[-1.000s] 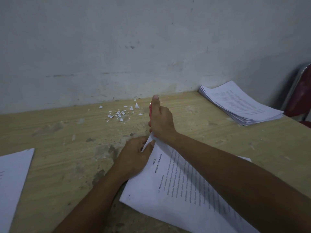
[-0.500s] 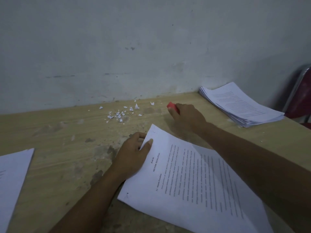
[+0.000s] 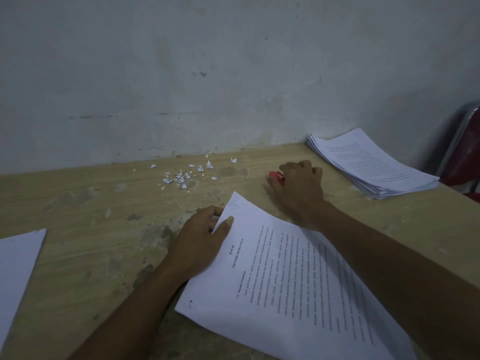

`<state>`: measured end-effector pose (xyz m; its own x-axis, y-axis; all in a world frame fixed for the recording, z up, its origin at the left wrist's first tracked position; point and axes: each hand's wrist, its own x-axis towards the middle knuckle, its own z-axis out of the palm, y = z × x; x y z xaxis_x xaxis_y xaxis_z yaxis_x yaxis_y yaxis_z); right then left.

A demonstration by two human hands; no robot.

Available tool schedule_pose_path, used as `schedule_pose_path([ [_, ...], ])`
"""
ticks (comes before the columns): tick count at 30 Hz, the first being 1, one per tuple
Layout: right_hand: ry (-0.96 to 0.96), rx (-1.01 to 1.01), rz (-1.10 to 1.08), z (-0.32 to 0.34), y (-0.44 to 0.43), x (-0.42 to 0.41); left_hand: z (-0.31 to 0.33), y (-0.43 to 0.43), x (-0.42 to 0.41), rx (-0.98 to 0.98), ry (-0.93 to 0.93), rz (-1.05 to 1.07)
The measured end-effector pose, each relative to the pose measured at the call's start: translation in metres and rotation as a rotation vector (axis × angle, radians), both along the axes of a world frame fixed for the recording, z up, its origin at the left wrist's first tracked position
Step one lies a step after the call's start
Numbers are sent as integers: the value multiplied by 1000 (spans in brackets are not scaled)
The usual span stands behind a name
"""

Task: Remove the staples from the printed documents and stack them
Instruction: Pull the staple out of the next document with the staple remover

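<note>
Head view: left hand [image 3: 200, 237] pinches document [image 3: 298, 281] by its far corner; sheets look light, floppy (probably slide apart unstapled). Just beyond, right hand [image 3: 298, 185] curls round red tool [image 3: 275, 176].

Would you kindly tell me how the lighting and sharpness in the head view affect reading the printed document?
Head view: dim, flat light with a bluish cast and no glare; on the printed document the bold heading is legible, while the body text is too soft to read, worst toward the lower right; the right hand covers most of the red tool, which lies in shadow.
</note>
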<state>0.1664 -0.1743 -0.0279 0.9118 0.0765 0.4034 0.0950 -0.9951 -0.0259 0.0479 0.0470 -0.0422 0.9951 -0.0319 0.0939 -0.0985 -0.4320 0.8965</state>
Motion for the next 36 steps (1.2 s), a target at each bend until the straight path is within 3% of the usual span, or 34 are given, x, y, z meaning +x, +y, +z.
schedule_pose_path([
  [2,-32,195,138,4,9,-17,0,0,0,46,-21,-3],
  [5,140,646,358,7,18,-51,1,0,1,98,-38,-15],
  [9,403,827,442,-1,17,-78,1,1,-2,34,-44,-51],
  [13,416,1032,517,2,16,-88,1,-1,-6,-66,-62,-91],
  [17,349,1029,606,-5,14,-89,3,-2,-7,-52,-103,-125],
  [24,480,936,648,-6,-2,-85,-3,-1,0,-21,-113,-94],
  [36,439,872,666,-12,-2,-81,-5,1,-1,28,-169,-137],
])
